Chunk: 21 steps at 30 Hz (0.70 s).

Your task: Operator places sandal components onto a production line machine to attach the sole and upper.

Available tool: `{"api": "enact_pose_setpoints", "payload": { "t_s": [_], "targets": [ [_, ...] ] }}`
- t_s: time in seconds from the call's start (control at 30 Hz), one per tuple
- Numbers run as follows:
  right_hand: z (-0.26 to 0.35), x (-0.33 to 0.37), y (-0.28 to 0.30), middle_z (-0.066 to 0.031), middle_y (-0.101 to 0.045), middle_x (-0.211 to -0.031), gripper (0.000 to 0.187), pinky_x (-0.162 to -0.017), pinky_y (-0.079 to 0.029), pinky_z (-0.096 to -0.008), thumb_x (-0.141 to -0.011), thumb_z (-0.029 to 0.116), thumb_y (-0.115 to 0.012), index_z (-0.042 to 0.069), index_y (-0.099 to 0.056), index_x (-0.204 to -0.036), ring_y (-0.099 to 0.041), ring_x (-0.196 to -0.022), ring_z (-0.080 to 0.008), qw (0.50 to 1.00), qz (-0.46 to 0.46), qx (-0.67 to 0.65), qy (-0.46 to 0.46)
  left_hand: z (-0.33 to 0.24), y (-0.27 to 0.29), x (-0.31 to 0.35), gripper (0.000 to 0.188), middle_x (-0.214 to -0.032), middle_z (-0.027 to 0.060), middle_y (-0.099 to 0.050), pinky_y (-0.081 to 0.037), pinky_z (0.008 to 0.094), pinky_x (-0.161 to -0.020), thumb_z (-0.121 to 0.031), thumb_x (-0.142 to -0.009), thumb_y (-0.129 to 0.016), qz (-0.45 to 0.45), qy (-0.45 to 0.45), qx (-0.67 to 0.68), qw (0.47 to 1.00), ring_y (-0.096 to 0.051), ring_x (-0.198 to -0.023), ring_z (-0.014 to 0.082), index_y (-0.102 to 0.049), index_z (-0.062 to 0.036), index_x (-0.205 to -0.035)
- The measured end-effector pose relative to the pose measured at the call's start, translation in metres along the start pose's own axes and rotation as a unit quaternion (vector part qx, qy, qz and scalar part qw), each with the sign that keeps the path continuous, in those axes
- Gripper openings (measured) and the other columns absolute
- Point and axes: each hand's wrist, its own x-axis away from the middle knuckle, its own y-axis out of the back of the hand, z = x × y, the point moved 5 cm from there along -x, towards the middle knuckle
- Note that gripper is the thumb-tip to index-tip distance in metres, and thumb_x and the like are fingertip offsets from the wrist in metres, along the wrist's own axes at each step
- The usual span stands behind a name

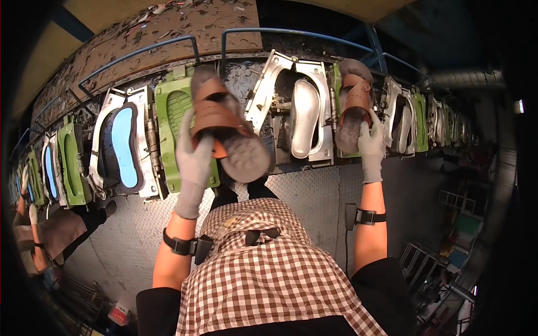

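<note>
Gloved left hand (193,162) grips a brown sandal (224,126) at eleven o'clock while the right hand's (371,147) fingers clasp another sandal (354,106) at one o'clock, best kept level above the open moulds (305,117).

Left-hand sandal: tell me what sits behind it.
Behind the brown sandal gripped by the gloved left hand stands a green sole mould and dark machine frame. The mould's right part and whatever lies behind the sole are covered.

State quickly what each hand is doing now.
Left hand: closed on a brown sandal.
Right hand: closed on another sandal.
</note>
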Motion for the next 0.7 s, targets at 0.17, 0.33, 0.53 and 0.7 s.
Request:
{"api": "enact_pose_setpoints", "payload": {
  "t_s": [0.17, 0.33, 0.53, 0.7],
  "targets": [
    [0.017, 0.022, -0.009, -0.0143, -0.056, -0.14, 0.059, -0.108, -0.042, -0.0338, -0.098, 0.024, -0.062, 0.0, -0.044, -0.149, -0.053, -0.131, -0.0215, 0.957, 0.138, -0.252, -0.043, 0.025, -0.127, 0.006, 0.07, -0.149, 0.0185, -0.047, -0.05, 0.0306, -0.1, 0.004, -0.09, -0.057, 0.045, -0.123, -0.037, 0.991, -0.057, -0.122, 0.0219, -0.032, -0.0012, -0.155],
    [0.004, 0.074, -0.049, -0.0089, -0.07, -0.107, 0.041, -0.054, -0.047, -0.0224, -0.099, 0.019, -0.064, 0.001, -0.054, -0.134, -0.064, -0.067, -0.0121, 0.839, 0.234, -0.412, -0.267, 0.094, -0.215, 0.009, 0.079, -0.151, 0.0231, -0.045, -0.038, 0.0386, -0.116, -0.014, -0.089, -0.067, 0.223, -0.081, -0.065, 0.969, -0.046, -0.14, 0.031, -0.029, -0.0027, -0.157],
    [0.007, 0.04, -0.044, -0.0048, -0.067, -0.105, 0.035, -0.049, -0.042, -0.0225, -0.099, 0.021, -0.065, 0.002, -0.058, -0.127, -0.062, -0.068, -0.0108, 0.861, 0.186, -0.442, -0.168, 0.193, -0.239, -0.075, 0.059, -0.117, 0.0191, -0.065, -0.05, 0.0359, -0.093, -0.04, -0.099, -0.056, 0.117, 0.106, -0.003, 0.987, -0.063, -0.107, 0.0237, -0.049, 0.0038, -0.136],
    [0.006, -0.02, -0.057, -0.0084, -0.066, -0.115, 0.037, -0.078, -0.054, -0.0311, -0.1, 0.019, -0.064, -0.002, -0.06, -0.13, -0.066, -0.095, -0.0185, 0.892, 0.065, -0.445, -0.043, 0.193, -0.247, -0.06, 0.048, -0.111, 0.0095, -0.067, -0.053, 0.0303, -0.084, -0.037, -0.1, -0.058, 0.189, 0.19, 0.061, 0.961, -0.064, -0.098, 0.0147, -0.058, 0.0039, -0.125]
  ]
}}
